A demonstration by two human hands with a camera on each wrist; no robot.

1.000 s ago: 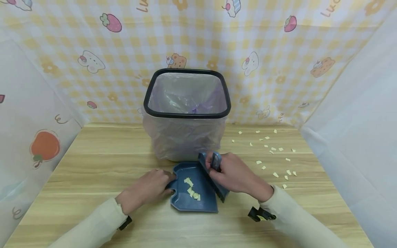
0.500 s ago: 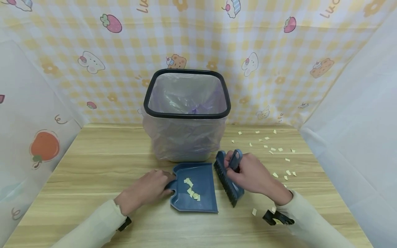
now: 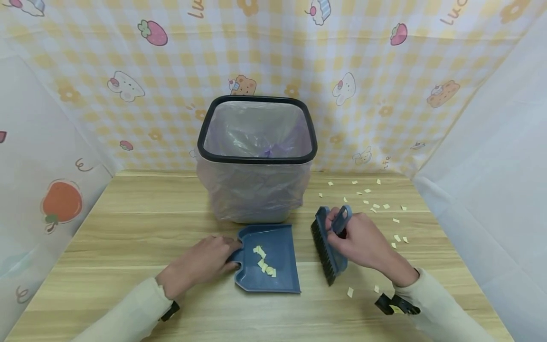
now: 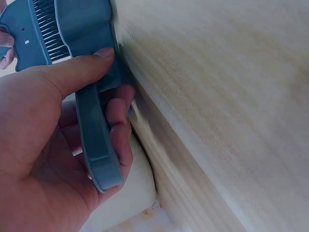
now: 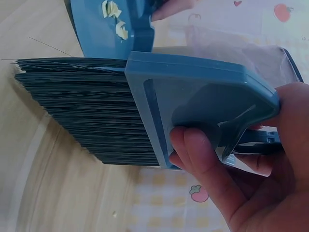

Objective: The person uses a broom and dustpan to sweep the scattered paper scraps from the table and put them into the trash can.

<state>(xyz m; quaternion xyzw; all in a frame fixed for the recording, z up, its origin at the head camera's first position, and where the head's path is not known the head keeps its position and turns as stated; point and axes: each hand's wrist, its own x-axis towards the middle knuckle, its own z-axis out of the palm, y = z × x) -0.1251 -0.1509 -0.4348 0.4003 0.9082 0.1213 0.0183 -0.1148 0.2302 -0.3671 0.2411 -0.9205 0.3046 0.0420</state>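
A blue dustpan lies on the wooden table with its wide edge facing right. Several pale yellow paper scraps rest in it. My left hand grips the dustpan's handle, fingers curled around it in the left wrist view. In my right hand is a blue hand brush, held by its handle to the right of the dustpan. The brush's dark bristles point toward the table, and a gap separates them from the dustpan's edge.
Behind the dustpan stands a bin with a black rim and a clear bag liner. Several more paper scraps are scattered on the table's right side, two of them near my right wrist. A yellow checked curtain hangs behind.
My right hand has moved the brush to the right, from over the dustpan's edge to clear of it. My left hand and the dustpan have stayed put.
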